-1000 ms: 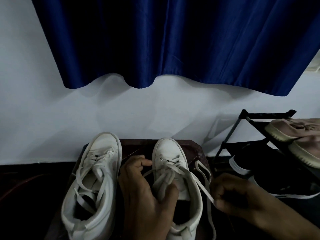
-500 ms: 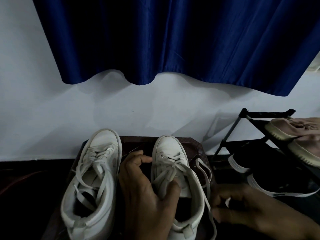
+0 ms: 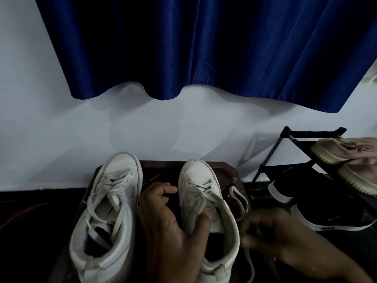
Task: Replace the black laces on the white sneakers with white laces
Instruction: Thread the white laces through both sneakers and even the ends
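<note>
- Two white sneakers stand on a dark table, toes toward 12 o'clock: left sneaker at 7 o'clock, right sneaker at 6 o'clock, both white-laced.
- Left hand grips the right sneaker, thumb on its tongue.
- Right hand, at 5 o'clock, is blurred, with fingers curled beside a loose white lace. I cannot tell whether they pinch it.
</note>
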### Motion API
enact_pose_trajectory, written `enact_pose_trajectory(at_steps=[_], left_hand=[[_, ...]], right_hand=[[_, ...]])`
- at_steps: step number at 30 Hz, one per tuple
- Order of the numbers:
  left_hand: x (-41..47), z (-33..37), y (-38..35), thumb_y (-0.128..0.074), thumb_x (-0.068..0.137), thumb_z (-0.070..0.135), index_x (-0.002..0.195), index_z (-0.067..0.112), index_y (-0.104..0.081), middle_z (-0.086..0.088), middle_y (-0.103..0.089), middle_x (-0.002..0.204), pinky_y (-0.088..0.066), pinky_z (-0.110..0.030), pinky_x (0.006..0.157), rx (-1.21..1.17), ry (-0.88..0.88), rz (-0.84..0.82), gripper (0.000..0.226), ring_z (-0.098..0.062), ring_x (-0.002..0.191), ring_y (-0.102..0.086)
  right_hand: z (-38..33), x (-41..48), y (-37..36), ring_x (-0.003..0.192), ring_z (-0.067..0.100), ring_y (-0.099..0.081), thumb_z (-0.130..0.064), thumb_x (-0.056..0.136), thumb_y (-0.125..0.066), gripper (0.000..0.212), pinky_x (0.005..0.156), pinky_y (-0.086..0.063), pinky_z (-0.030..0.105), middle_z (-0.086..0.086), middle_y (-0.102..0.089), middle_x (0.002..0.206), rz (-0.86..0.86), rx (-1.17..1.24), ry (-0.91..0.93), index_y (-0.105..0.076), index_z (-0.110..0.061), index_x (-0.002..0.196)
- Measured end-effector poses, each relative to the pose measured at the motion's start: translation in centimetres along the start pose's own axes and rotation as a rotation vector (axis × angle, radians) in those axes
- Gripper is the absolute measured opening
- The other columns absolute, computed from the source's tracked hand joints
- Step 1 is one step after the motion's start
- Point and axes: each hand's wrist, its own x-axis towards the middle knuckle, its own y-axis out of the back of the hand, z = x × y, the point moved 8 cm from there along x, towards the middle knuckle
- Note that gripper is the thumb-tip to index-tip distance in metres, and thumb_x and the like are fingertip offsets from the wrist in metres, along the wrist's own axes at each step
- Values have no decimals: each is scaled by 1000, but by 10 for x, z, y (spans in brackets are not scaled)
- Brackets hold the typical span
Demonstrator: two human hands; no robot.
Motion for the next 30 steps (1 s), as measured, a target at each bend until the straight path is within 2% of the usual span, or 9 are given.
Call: enact_pose_trajectory(at_steps=[3,6,11,18,21,23,25,28,30], left_hand=[[-2,-2,0,-62,55,47,104,31,-44,23,-41,108,-33,-17,85,11,23,7,54,-10,97,-45],[-2,-4,0,-62,56,47,101,31,-44,25,-42,105,-33,-13,82,-1,36,7,51,-10,94,-46],[-3,-8,-3,-63,56,47,100,33,-46,21,-46,100,-36,-19,80,-60,75,-6,50,-14,91,-48],[-3,-8,-5,-62,56,44,100,35,-45,15,-48,99,-37,-21,80,-65,61,-32,48,-15,88,-47],[-3,-9,-5,-62,56,46,98,36,-46,11,-51,98,-36,-16,78,-86,77,-36,46,-14,87,-48],[-2,-9,-6,-61,56,46,98,36,-48,9,-53,98,-36,-17,78,-96,78,-46,46,-14,86,-49],[-2,-11,-7,-61,56,46,98,35,-49,8,-54,97,-38,-21,78,-104,82,-56,45,-14,86,-50],[-2,-10,-7,-62,57,45,99,37,-51,8,-55,97,-41,-28,77,-110,76,-69,44,-16,86,-51],[-1,-7,-7,-62,57,43,99,40,-50,8,-55,97,-41,-31,77,-92,56,-80,44,-18,87,-51]], right_hand=[[13,-12,-5,86,12,-70,-48,85,-70,20,82,-55,40,0,-72,91,-194,-24,-102,-73,-28,86],[-2,-3,14,85,9,-69,-57,85,-64,28,78,-54,27,-5,-73,95,66,100,-10,-73,-33,97],[-24,10,12,53,-2,-48,-30,84,-68,14,53,-36,11,-7,-60,64,360,244,116,-70,-16,80],[13,-14,5,76,2,-66,-31,88,-71,19,72,-51,20,-17,-68,77,-136,-141,-155,-66,-39,72],[13,-9,13,86,2,-68,-47,87,-66,5,80,-53,25,-17,-71,88,54,-61,-146,-69,-43,84],[2,-4,20,86,7,-68,-60,84,-60,28,79,-54,27,-9,-72,92,243,90,-65,-70,-36,95],[-12,3,16,80,10,-66,-53,87,-64,28,73,-52,29,-2,-72,87,329,179,21,-72,-27,89],[-18,4,12,72,19,-65,-37,87,-70,20,68,-53,38,2,-70,78,336,166,66,-71,-19,78],[-12,-1,13,67,9,-62,-32,87,-72,20,63,-49,28,1,-69,73,220,160,10,-69,-18,74]])
